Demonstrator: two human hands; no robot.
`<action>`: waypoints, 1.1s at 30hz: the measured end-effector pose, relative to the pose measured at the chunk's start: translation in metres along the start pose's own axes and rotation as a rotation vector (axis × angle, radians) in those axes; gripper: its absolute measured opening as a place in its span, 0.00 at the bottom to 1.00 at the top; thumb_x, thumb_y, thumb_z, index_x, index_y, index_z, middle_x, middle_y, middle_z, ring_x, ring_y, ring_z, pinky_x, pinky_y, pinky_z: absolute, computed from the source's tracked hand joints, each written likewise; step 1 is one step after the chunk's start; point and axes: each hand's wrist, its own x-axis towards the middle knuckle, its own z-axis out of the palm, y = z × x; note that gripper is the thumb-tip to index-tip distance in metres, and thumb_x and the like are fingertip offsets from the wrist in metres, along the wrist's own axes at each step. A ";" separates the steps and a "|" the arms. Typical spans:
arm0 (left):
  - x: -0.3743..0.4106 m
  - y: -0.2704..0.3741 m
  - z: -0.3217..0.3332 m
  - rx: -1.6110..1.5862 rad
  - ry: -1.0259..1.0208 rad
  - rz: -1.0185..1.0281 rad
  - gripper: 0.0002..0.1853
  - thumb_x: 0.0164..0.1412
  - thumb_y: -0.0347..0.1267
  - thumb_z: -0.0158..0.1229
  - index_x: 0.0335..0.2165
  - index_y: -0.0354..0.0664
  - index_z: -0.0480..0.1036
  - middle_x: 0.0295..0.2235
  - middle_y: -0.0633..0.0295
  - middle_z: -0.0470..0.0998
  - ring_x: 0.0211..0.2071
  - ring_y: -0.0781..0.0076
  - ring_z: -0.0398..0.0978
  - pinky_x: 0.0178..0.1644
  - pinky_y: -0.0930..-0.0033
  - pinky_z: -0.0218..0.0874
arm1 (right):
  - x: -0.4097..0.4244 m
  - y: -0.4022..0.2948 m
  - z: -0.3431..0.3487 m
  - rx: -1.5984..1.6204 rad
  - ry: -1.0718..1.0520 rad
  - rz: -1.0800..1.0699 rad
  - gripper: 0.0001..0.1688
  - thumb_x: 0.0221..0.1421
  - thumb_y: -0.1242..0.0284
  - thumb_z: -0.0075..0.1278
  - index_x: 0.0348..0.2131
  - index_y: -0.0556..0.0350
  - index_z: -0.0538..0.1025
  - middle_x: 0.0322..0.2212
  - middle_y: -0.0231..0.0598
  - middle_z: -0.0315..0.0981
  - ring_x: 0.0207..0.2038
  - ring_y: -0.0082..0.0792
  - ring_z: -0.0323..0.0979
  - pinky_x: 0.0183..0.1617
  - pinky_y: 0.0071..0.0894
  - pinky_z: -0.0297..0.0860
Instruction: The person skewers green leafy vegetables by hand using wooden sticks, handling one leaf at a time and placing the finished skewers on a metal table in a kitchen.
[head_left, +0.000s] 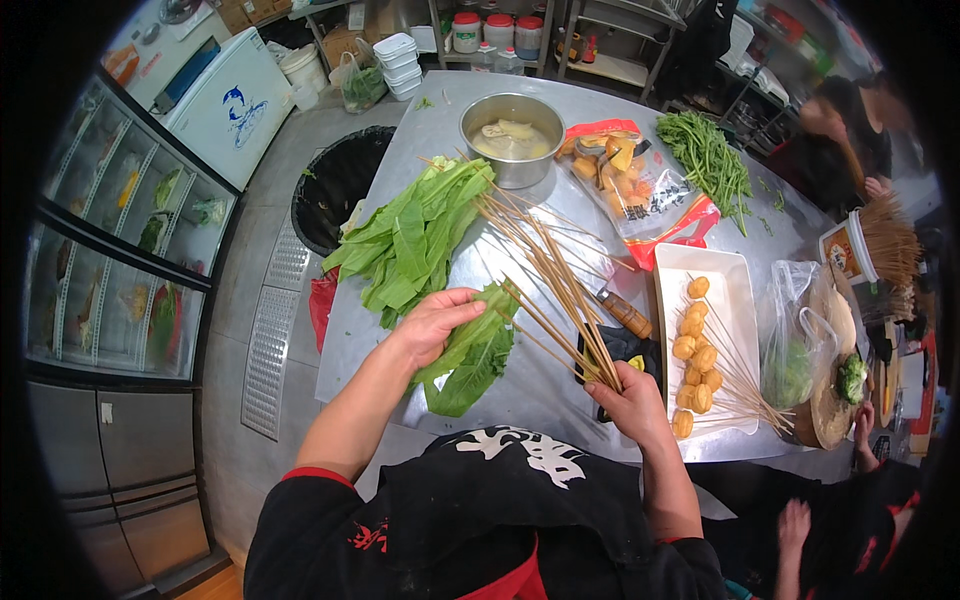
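Note:
My left hand (435, 324) pinches a folded green lettuce leaf (474, 367) between thumb and fingers, above the near side of the steel table (540, 427). A bundle of thin bamboo skewers (564, 289) fans up and leftward out of my right hand (636, 401), which grips their lower ends. A few skewer tips meet the leaf's right edge; whether any pierces it, I cannot tell. Beyond my left hand lies a heap of long lettuce leaves (420, 232), with skewer ends showing at its upper edge. A wooden handle (626, 313) and a dark cloth-like item (630, 349) lie beyond my right hand.
A steel pot (517, 169) of liquid stands behind the lettuce. Right of it are a plastic bag of tofu-like pieces (622, 180) and leafy greens (705, 165). A white tray (667, 259) holds skewered golden pieces (703, 358). A black bin (322, 180) stands left; co-workers' hands (793, 525) are at right.

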 end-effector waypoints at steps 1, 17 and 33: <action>0.000 -0.001 0.000 -0.017 -0.001 -0.016 0.12 0.55 0.29 0.52 0.39 0.35 0.69 0.33 0.64 0.74 0.33 0.78 0.72 0.39 0.75 0.64 | 0.000 0.000 0.000 -0.011 0.003 -0.009 0.12 0.45 0.70 0.54 0.24 0.63 0.70 0.15 0.37 0.64 0.19 0.23 0.60 0.24 0.26 0.61; -0.007 -0.002 0.008 0.019 0.038 0.014 0.12 0.55 0.28 0.51 0.38 0.32 0.69 0.33 0.62 0.74 0.32 0.79 0.72 0.38 0.76 0.63 | -0.006 0.004 -0.003 -0.035 0.004 -0.006 0.13 0.44 0.69 0.55 0.25 0.62 0.70 0.16 0.41 0.65 0.19 0.27 0.62 0.25 0.28 0.62; -0.019 -0.006 0.016 -0.055 0.023 0.030 0.12 0.57 0.29 0.49 0.38 0.31 0.68 0.32 0.61 0.74 0.31 0.77 0.72 0.37 0.75 0.65 | -0.006 0.006 0.004 0.018 0.005 -0.008 0.14 0.44 0.70 0.55 0.23 0.63 0.69 0.15 0.38 0.63 0.19 0.24 0.58 0.24 0.27 0.61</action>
